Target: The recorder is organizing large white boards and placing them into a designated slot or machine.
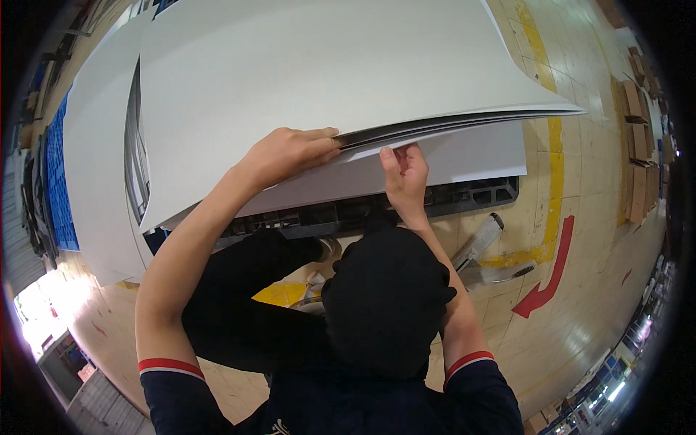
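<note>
A stack of large pale-grey sheets [319,65] spreads out in front of me, with its near edge lifted and several layers fanned apart. My left hand [293,152] is closed on the lifted near edge of the upper sheets, fingers over the top. Just to the right, my right hand [407,170] pinches the edge of a sheet in the lower layers, thumb up. Beneath them a lower white sheet [471,152] lies on a black pallet [471,194]. How many sheets each hand grips is hidden.
Another stack of pale sheets [98,159] stands at the left beside a blue pallet [61,174]. A black rounded cloth-covered shape [388,297] fills the lower middle. Yellow lines [556,174] and a red arrow [558,268] mark the floor. Cardboard boxes [638,152] stand far right.
</note>
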A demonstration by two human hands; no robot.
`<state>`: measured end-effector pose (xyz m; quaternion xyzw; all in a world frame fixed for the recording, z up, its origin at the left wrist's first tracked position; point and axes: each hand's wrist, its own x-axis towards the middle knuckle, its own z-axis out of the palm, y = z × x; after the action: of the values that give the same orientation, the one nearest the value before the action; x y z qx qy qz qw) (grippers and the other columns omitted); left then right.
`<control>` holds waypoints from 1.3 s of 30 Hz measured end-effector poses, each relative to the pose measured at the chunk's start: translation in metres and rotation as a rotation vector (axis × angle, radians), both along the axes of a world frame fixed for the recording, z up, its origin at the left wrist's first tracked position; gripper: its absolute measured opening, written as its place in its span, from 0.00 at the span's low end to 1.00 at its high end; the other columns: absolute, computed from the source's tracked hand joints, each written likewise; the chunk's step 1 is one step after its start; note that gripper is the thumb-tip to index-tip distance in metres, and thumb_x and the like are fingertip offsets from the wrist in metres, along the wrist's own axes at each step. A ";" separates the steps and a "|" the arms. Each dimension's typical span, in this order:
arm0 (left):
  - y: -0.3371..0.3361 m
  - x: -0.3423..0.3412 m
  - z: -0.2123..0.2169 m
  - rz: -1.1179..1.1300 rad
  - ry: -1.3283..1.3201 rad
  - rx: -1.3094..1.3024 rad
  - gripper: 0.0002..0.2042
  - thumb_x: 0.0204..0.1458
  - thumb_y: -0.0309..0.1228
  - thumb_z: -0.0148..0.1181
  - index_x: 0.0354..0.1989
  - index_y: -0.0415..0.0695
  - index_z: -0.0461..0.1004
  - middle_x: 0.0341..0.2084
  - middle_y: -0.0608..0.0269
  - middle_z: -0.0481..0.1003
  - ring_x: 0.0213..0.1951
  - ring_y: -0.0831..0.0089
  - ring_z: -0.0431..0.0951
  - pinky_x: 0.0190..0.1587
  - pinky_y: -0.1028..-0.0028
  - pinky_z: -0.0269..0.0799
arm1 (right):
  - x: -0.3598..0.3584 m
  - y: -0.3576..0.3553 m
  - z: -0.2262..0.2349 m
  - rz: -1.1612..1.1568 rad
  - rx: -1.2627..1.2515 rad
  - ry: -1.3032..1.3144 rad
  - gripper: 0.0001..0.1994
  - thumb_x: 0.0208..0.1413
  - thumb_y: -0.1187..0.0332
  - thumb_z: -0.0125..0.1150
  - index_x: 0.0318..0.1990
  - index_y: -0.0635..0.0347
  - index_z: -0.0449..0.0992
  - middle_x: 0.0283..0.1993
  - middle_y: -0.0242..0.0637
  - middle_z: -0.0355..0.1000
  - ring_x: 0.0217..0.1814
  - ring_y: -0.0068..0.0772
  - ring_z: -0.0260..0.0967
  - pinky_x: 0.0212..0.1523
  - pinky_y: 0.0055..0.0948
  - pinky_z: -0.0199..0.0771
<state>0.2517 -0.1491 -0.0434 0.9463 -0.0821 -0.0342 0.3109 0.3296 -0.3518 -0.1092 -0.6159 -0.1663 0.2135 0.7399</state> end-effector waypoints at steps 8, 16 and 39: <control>-0.007 -0.010 -0.011 -0.155 -0.300 0.331 0.09 0.46 0.27 0.52 0.36 0.42 0.65 0.40 0.56 0.70 0.34 0.66 0.76 0.25 0.73 0.75 | -0.030 -0.073 -0.032 0.141 -0.432 0.194 0.12 0.54 0.64 0.53 0.31 0.68 0.71 0.24 0.30 0.68 0.28 0.18 0.62 0.33 0.19 0.64; -0.007 0.000 0.003 -0.096 -0.233 0.258 0.07 0.46 0.27 0.52 0.33 0.42 0.64 0.35 0.61 0.70 0.30 0.67 0.75 0.25 0.71 0.74 | 0.022 -0.082 0.020 0.157 -0.121 0.558 0.24 0.55 0.53 0.49 0.52 0.62 0.60 0.45 0.45 0.65 0.48 0.37 0.64 0.48 0.37 0.67; 0.126 -0.121 0.097 0.865 0.241 -0.712 0.15 0.55 0.38 0.47 0.42 0.38 0.69 0.36 0.59 0.73 0.36 0.72 0.75 0.40 0.75 0.70 | 0.072 -0.070 -0.043 -0.273 -0.038 0.748 0.16 0.49 0.67 0.59 0.44 0.63 0.67 0.41 0.40 0.67 0.46 0.37 0.65 0.48 0.36 0.66</control>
<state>0.1310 -0.0231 0.0531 0.7202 0.3424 0.0184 0.6032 0.4021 -0.4217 -0.1518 -0.5256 0.2022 0.3258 0.7594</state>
